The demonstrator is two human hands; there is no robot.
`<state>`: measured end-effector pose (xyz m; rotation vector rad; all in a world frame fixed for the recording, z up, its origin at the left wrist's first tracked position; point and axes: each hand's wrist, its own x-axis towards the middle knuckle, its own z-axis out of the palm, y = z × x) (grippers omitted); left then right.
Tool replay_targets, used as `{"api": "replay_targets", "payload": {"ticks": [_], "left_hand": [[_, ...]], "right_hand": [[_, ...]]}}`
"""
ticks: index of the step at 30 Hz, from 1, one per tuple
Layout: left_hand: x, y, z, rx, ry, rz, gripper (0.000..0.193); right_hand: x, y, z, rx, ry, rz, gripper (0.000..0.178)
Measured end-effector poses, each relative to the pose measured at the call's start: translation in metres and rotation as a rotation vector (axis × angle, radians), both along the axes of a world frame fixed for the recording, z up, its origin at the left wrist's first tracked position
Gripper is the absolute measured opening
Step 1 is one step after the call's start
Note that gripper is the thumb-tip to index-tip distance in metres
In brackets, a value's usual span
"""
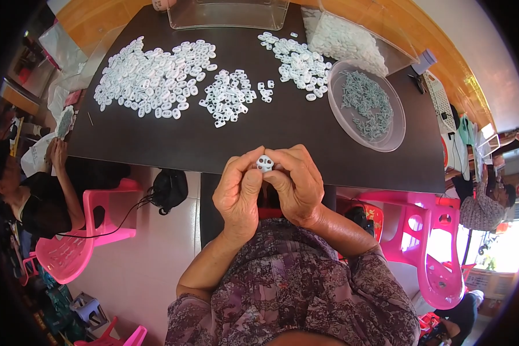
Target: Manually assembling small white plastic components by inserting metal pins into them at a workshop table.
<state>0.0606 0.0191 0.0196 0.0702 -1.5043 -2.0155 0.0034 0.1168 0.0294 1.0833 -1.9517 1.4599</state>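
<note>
Between the fingertips of both hands is a small white plastic piece with dark round holes [264,164], held just over the near edge of the dark table. My left hand [240,193] pinches it from the left with thumb and forefinger. From the right, my right hand [297,184] closes on the same piece. Beyond the hands lies a pile of small squarish white pieces with holes [229,97]. A wide heap of oval white pieces [155,78] spreads to its left, and another white heap [301,64] sits further right.
A round clear tub [334,118] of small grey-green parts [366,104] stands at the right. Behind are a bin of white pieces [349,40] and a clear box [228,26]. Pink chairs [112,222] flank me. A person in black [46,202] sits at left.
</note>
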Motion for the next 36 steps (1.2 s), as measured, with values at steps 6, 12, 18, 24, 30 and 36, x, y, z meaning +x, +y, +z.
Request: {"api": "replay_targets", "payload": {"ticks": [6,12,18,24,30,36], "left_hand": [[0.000,-0.002,-0.005,-0.025,0.016,0.023,0.022],[0.001,0.001,-0.007,-0.013,0.032,0.061,0.022],[0.003,0.003,-0.008,-0.003,0.043,0.069,0.022],[0.002,0.005,-0.007,0.012,0.044,0.095,0.022],[0.005,0.006,-0.007,0.051,0.046,0.088,0.021],[0.006,0.008,-0.005,0.028,0.051,0.110,0.021]], "right_hand": [[0.006,-0.003,-0.003,0.002,0.004,0.021,0.031],[0.006,-0.006,-0.006,0.005,0.023,0.011,0.030],[0.007,-0.008,-0.009,-0.009,0.030,-0.005,0.027],[0.008,-0.012,-0.011,-0.001,0.053,-0.026,0.026],[0.014,-0.016,-0.010,-0.022,0.006,-0.049,0.031],[0.010,-0.016,-0.009,-0.033,0.054,-0.050,0.028]]}}
